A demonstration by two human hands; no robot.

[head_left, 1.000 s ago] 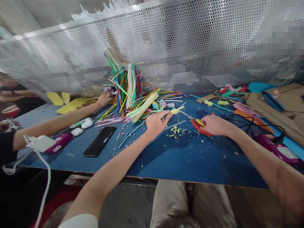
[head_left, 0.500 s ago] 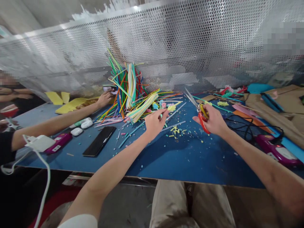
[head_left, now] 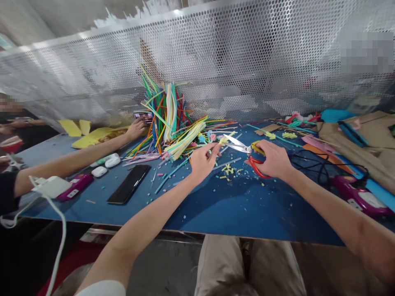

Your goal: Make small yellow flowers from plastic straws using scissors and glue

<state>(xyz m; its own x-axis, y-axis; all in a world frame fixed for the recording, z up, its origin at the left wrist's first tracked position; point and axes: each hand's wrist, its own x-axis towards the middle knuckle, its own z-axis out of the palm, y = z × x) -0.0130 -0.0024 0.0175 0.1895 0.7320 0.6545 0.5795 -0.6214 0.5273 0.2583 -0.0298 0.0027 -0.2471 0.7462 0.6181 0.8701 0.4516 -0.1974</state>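
Observation:
My left hand (head_left: 204,161) pinches a short yellow pipe cleaner piece (head_left: 223,141) between thumb and fingertips, above the blue table. My right hand (head_left: 273,158) is closed round the handles of a pair of scissors (head_left: 248,150), one handle yellow and one red. The scissor blades are parted and point left, with their tips at the yellow piece. Whether the blades touch it I cannot tell. Below lie small yellow clippings (head_left: 227,170). Behind my left hand rests a bundle of pale pipe cleaners (head_left: 187,140) beside a tall multicoloured heap of pipe cleaners (head_left: 159,119).
A black phone (head_left: 128,184), white earbud cases (head_left: 112,160) and a purple power strip (head_left: 75,186) lie at left. Another person's hand (head_left: 137,128) holds a phone near the heap. At right are black cables (head_left: 321,166) and another purple power strip (head_left: 359,195). A perforated metal panel (head_left: 247,61) stands behind.
The scissors have swung from pointing up and left to pointing left, and their blades have come to the yellow piece. My left hand has barely moved.

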